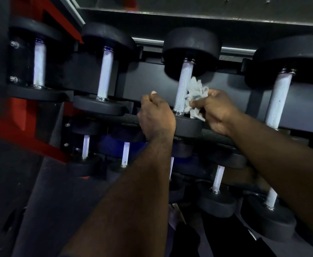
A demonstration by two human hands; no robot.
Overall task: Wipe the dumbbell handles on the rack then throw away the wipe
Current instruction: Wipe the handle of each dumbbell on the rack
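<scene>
1. Gripping a scrunched-up wipe [196, 97] in the right hand [216, 113], with fingers and thumb curled tight round it and bits of it poking out above and below.
2. Pressing that wipe on the right side of a handle [182, 86], low down, near the front end.
3. Wiping the third dumbbell [192, 45] from the left, lying on the top shelf of the rack [148, 82], with big black round ends and a rough silver middle.
4. Holding the left hand [155, 115] curled like a fist, thumb tip up, just left of the same handle and not touching it.
5. Cannot tell if that fist holds anything, with its fingers hidden behind the back of the hand.
6. Holding both bare arms out toward the rack, hands apart, with the handle between them.
7. Seeing three other dumbbells [107, 37] on the same shelf, two to the left and one to the right.
8. Seeing small dumbbells [216, 203] on a lower shelf, partly hidden under the arms.
9. Seeing a red frame [7, 127] at the far left, beside the rack.
</scene>
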